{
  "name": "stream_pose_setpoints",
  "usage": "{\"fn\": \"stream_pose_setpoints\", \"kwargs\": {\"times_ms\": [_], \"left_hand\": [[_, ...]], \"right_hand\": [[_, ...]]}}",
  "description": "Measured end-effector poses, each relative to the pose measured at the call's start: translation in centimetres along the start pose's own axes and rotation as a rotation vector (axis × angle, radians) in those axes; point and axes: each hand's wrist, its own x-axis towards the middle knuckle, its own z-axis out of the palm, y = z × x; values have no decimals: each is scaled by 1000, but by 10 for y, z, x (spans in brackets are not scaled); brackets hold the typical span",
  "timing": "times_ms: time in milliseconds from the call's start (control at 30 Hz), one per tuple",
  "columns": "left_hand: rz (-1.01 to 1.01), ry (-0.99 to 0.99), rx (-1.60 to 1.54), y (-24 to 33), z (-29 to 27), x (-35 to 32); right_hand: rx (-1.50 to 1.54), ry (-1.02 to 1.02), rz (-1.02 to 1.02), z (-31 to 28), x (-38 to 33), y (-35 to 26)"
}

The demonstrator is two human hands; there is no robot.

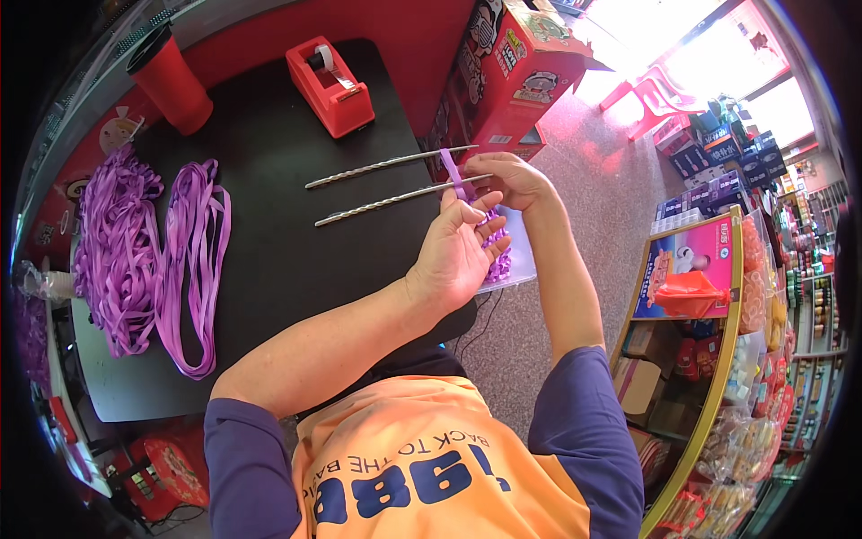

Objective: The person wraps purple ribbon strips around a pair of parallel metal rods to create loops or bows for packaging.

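Observation:
Two twisted metal rods (377,203) lie side by side, reaching past the right edge of the dark table. A purple ribbon (451,168) loops across both near their right ends. My right hand (514,182) is closed in a pinch at that ribbon, though its fingertips are partly hidden. Just below the rods is my left hand (452,256), palm up with fingers loosely apart, its index fingertip close to the ribbon. Behind its fingers hangs a bunch of folded purple ribbon (499,260), over a clear plastic container (523,244).
A long purple ribbon hank (199,269) and a larger ribbon heap (117,251) lie on the left of the black table (278,296). A red tape dispenser (332,90) and red cylinder (175,85) stand behind. Right are a red carton (516,67) and a gold-edged display case (718,359).

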Motion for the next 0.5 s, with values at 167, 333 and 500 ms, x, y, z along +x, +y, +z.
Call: {"fn": "stream_pose_setpoints", "kwargs": {"times_ms": [167, 333, 500], "left_hand": [[-2, -27, -8, 2, -3, -1], [-12, -34, 2, 1, -2, -1], [-4, -33, 14, 4, -3, 0]], "right_hand": [[106, -59, 115, 24, 4, 13], [-31, -115, 82, 23, 18, 23], [115, -244, 2, 31, 32, 32]]}}
